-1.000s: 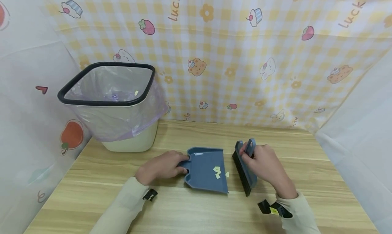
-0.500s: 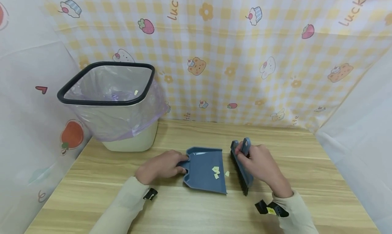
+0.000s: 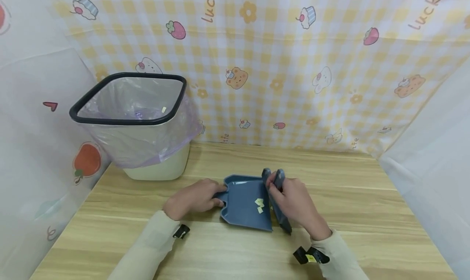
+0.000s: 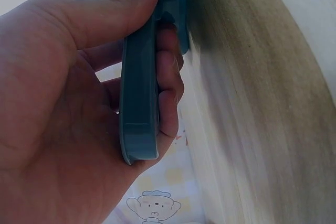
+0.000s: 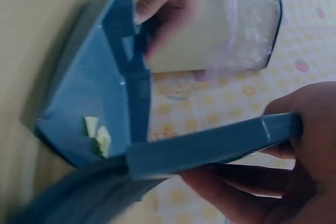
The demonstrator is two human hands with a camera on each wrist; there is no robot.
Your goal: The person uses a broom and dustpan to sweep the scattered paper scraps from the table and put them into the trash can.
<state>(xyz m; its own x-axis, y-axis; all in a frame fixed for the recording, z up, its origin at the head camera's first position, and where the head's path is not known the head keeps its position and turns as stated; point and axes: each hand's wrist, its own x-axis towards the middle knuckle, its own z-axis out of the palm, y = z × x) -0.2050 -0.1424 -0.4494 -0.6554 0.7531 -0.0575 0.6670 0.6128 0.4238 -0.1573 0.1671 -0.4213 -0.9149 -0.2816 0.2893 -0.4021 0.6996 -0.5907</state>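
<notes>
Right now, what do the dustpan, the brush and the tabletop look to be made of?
Dustpan: likely moulded plastic, matte blue-grey, with smooth thin walls and a faint sheen. Brush: apparently the same blue plastic in the back and handle; its bristles are blurred here. Tabletop: pale wood grain with a flat, even finish, so solid wood or laminate; I cannot tell which.

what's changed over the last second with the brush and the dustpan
The right hand has swept the brush leftward to the open edge of the dustpan, and the paper scrap that lay just outside is now out of sight by the brush. The left hand holds the dustpan handle as before; the dustpan, the scraps in it and the bin have not moved.
</notes>
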